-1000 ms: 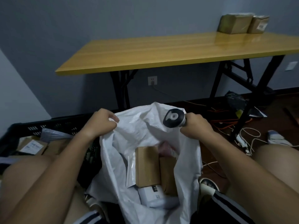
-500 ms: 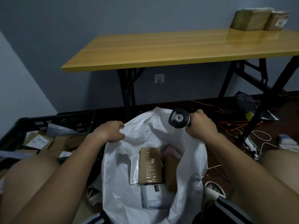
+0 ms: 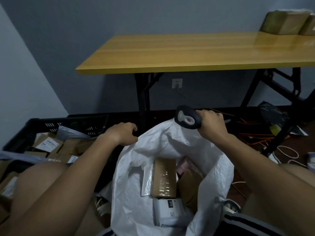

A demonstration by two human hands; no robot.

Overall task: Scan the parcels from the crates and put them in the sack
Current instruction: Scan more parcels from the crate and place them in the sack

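Yellow wooden table (image 3: 196, 53) on black folding legs, wall socket (image 3: 177, 83), tangled floor cables (image 3: 255, 138)

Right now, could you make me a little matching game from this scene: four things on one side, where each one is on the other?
Things:
1. scanner
2. taped brown box
3. black crate
4. two wrapped parcels

Places:
A. on the wooden table
B. in the right hand
C. on the floor, left of the sack
D. inside the sack

Pairs: 1-B, 2-D, 3-C, 4-A
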